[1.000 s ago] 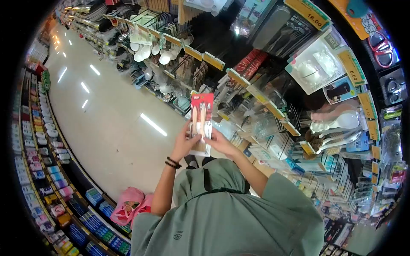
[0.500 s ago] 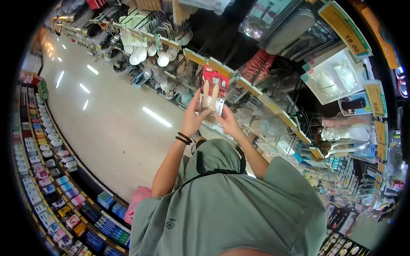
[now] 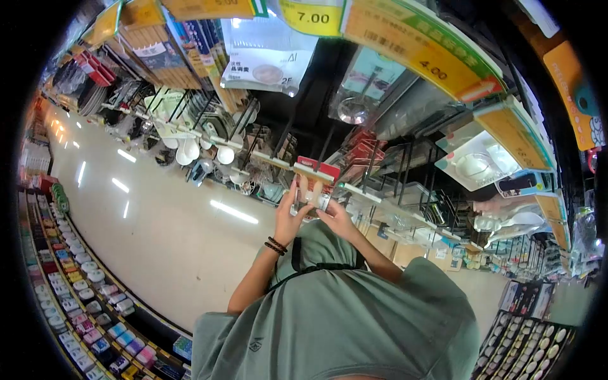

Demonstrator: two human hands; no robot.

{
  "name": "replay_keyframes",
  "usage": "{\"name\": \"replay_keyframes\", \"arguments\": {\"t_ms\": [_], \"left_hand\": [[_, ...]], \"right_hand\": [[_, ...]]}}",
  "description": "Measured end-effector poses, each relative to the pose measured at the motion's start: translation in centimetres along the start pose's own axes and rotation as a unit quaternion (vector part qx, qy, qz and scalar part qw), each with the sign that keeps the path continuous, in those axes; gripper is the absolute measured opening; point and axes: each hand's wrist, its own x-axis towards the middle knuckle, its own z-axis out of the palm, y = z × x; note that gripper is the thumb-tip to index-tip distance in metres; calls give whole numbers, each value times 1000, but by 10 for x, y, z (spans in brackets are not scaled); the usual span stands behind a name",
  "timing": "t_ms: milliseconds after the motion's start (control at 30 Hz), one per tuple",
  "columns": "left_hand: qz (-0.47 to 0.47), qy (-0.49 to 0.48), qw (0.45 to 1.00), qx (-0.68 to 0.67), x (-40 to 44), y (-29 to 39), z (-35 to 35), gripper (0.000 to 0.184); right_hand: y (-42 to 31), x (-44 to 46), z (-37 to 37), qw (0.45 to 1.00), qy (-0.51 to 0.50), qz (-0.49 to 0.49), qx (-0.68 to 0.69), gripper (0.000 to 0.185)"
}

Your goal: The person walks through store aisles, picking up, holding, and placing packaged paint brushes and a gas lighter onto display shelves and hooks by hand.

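Note:
Both hands hold a red-topped carded pack (image 3: pixel 310 185) in front of the shelf hooks. Two pale, wood-coloured handles stand upright side by side in its lower part; what tools they belong to I cannot make out. My left hand (image 3: pixel 290 214) grips its left edge, fingers along the side and thumb across the lower front. My right hand (image 3: pixel 337 219) holds the lower right corner, thumb towards the front. The pack's top meets a price-tag strip (image 3: pixel 315 172) at the end of a hook; whether it hangs there I cannot tell.
Hooks with spoons (image 3: pixel 188 151), a ladle pack (image 3: pixel 354 107) and other kitchenware line the shelf ahead. Price tags (image 3: pixel 437 63) jut out above. On the left, a curved shelf of small boxes and soap-like packs (image 3: pixel 88 304) borders the pale floor (image 3: pixel 158 240).
The view has tilted up, bringing more upper price tags and hooks into sight. Both hands still hold the pack, now lower in view, its top against the tag strip.

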Motion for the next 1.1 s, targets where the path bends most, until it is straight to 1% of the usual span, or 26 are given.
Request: {"name": "replay_keyframes", "arguments": {"t_ms": [33, 133, 167, 267, 300, 400, 433, 467, 533, 567, 600, 633, 667, 700, 733, 767, 800, 867, 900, 1000, 1033, 1100], "left_hand": [[-2, 3, 1000, 12, 2, -2, 0, 82], [18, 3, 999, 29, 6, 0, -3, 80], [7, -4, 1000, 23, 5, 4, -4, 78], [42, 14, 998, 41, 3, 2, -5, 79], [43, 11, 998, 44, 1, 3, -7, 78], [4, -20, 1000, 18, 4, 3, -11, 76], [5, -16, 1000, -10, 10, 8, -11, 74], [-16, -36, 999, -10, 15, 15, -14, 73], [35, -5, 999, -29, 27, 10, -6, 67], [-11, -47, 995, -87, 34, 9, -4, 61], [-55, -87, 984, -145, 44, 12, -3, 55], [-25, -77, 989, -126, 51, 11, 0, 44], [-6, -84, 992, -92, 60, -5, 4, 45], [14, -84, 995, -59, 69, -8, 7, 48], [34, -83, 996, -25, 79, -11, 10, 52], [53, -84, 995, 1, 88, -14, 12, 52], [69, -85, 994, 18, 94, -19, 14, 52], [91, -91, 991, 34, 107, -27, 19, 53], [100, -94, 990, 37, 111, -31, 22, 54], [116, -105, 987, 44, 116, -45, 25, 55], [121, -108, 986, 47, 120, -46, 29, 55], [128, -111, 984, 50, 127, -55, 31, 56]], "right_hand": [[0, 3, 1, 1000, -5, -1, 15, 34], [-6, 8, 3, 1000, -4, 23, -5, 34], [-9, 6, 5, 999, -3, 23, -26, 35], [-10, 6, 13, 999, 32, 10, -23, 35], [-20, 7, 21, 999, 44, -14, -24, 33], [-13, 6, 26, 998, 58, -3, -34, 29], [-15, 8, 30, 996, 77, 3, -39, 28], [-17, 7, 35, 995, 97, 18, 2, 38], [-23, 8, 48, 982, 171, -47, -65, 53], [-19, 6, 52, 974, 200, -45, -95, 66], [-17, 6, 59, 927, 282, -79, -234, 72], [-33, 6, 71, 904, 307, -88, -285, 74], [-50, 4, 83, 877, 331, -96, -335, 75], [-64, 6, 93, 873, 329, -105, -343, 79], [-69, 9, 104, 899, 310, -134, -280, 77], [-76, 12, 114, 946, 299, -100, -79, 71], [-98, 20, 125, 951, 273, -67, 127, 65], [-126, 32, 133, 929, 242, -91, 266, 62], [-132, 35, 134, 910, 224, -103, 334, 60], [-129, 41, 136, 849, 194, -159, 465, 30], [-128, 41, 140, 833, 230, -149, 481, 16], [-133, 37, 146, 838, 253, -122, 468, 13]]}}
